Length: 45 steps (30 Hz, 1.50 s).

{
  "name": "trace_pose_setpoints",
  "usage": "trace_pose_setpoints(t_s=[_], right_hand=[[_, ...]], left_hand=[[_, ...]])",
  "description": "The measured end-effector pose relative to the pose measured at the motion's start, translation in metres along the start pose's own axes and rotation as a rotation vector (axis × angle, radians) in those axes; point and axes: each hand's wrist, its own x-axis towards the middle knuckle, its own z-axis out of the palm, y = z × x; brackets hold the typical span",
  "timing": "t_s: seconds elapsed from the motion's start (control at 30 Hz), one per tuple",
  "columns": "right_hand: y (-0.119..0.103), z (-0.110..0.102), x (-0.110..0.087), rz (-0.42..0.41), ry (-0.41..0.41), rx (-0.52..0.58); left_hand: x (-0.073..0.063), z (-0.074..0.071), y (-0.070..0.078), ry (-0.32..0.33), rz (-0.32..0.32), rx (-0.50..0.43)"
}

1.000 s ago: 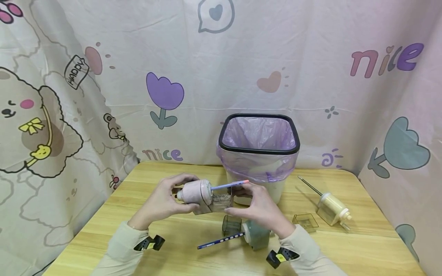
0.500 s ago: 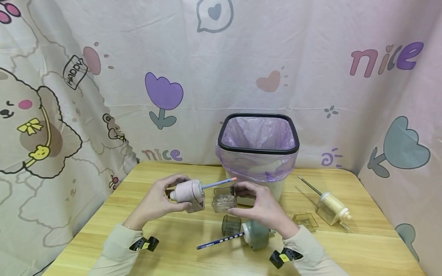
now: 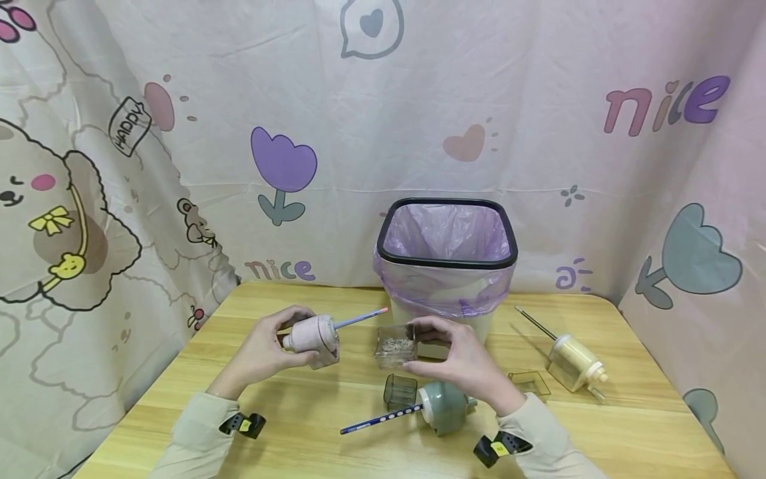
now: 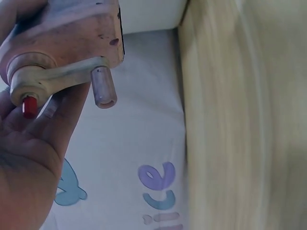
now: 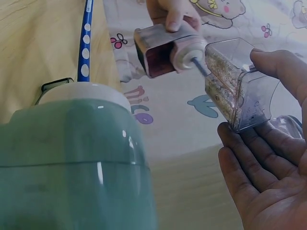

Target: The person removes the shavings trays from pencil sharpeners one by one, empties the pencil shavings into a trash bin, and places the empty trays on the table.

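My left hand [image 3: 257,352] grips a pink crank pencil sharpener [image 3: 306,334], tilted above the table. A light-blue pencil [image 3: 362,318] with a pink end sticks out of its front. In the left wrist view its crank handle [image 4: 103,87] and a red tip [image 4: 29,107] show at the back. My right hand [image 3: 463,356] pinches a clear shavings drawer [image 3: 391,363] between thumb and fingers, apart from the sharpener. Pale pencil shavings [image 5: 223,86] lie inside it. The right wrist view shows the sharpener's hollow drawer slot [image 5: 160,58].
A bin [image 3: 449,263] with a black rim and purple liner stands behind my right hand. Below lie a green sharpener [image 3: 445,409] with a dark-blue pencil [image 3: 383,419] and a grey drawer [image 3: 399,392]. At right are a yellow sharpener [image 3: 577,362] and its drawer [image 3: 529,384].
The clear drawer has come out of the pink sharpener. My left hand has moved left with the sharpener; my right hand holds the drawer slightly further right.
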Motion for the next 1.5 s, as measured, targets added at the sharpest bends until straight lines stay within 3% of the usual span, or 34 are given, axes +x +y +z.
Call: trace_pose_setpoints(t_s=[0.47, 1.2, 1.5], right_hand=[[0.005, -0.008, -0.005, 0.016, 0.037, -0.027], [0.010, -0.018, -0.014, 0.042, 0.041, -0.052], [0.009, -0.021, -0.016, 0.036, 0.045, -0.048]], left_hand=[[-0.008, -0.006, -0.029, 0.049, -0.084, 0.207], [-0.020, -0.012, -0.054, 0.062, -0.208, 0.303], [-0.021, -0.012, -0.060, 0.053, -0.193, 0.346]])
